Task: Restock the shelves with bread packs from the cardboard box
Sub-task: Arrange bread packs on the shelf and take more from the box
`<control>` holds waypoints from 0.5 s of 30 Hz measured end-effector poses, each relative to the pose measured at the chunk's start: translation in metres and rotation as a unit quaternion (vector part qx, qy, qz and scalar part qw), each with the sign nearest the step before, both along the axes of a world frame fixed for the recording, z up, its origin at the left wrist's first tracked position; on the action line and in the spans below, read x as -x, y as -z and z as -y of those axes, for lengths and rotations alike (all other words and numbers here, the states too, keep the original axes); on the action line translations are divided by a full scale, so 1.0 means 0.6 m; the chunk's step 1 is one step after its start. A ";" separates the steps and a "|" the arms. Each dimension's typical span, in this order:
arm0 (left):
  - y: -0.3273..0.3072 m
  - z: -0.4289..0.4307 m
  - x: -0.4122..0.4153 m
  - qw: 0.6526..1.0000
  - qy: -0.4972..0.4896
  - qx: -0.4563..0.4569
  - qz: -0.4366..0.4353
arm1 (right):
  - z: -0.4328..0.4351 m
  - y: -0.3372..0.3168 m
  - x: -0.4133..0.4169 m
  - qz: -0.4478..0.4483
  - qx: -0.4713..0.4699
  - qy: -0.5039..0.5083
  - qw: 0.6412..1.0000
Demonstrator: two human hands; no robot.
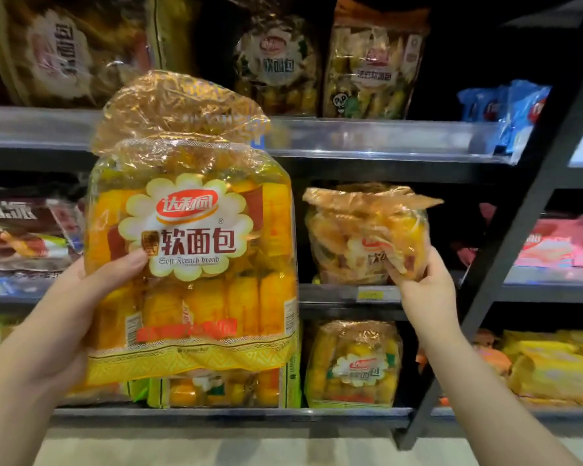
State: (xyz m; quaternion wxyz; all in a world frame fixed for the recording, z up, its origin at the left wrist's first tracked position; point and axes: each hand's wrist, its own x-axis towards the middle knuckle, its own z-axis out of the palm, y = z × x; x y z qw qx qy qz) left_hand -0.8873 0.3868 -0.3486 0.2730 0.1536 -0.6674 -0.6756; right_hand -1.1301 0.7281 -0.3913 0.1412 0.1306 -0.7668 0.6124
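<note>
The big bread pack [192, 257] is clear plastic over golden-yellow rolls. It has a white scalloped flower label with a red oval logo and dark red characters, and a yellow band of diamond and zigzag pattern along its bottom. The smaller bread pack [367, 237] is crinkled orange-amber with a white and red label, and the lower pack [354, 364] adds green edges. The shelf frame [519, 237] is black, beside blue packets [505, 109], pink packets [559, 243] and yellow packets [552, 364].
</note>
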 end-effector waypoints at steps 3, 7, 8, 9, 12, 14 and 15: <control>0.014 0.009 0.004 1.000 0.000 0.003 0.005 | -0.003 -0.014 0.010 0.025 -0.038 0.035 0.998; 0.022 0.013 0.013 1.000 0.009 0.012 0.009 | 0.003 -0.026 0.027 0.034 -0.105 0.045 0.993; 0.020 0.011 0.019 1.000 0.004 0.018 0.011 | 0.005 -0.029 0.034 0.041 -0.111 0.047 0.992; 0.023 0.012 0.025 0.999 0.008 0.029 0.012 | 0.008 -0.033 0.041 0.048 -0.117 0.051 0.991; 0.026 -0.003 0.044 0.999 0.020 0.033 0.003 | 0.011 -0.041 0.076 0.069 -0.131 0.069 0.987; 0.031 -0.004 0.052 0.999 0.012 0.033 0.001 | 0.014 -0.039 0.102 0.096 -0.128 0.079 0.984; 0.041 0.002 0.058 0.999 0.014 0.037 -0.005 | 0.018 -0.039 0.115 0.116 -0.123 0.081 0.982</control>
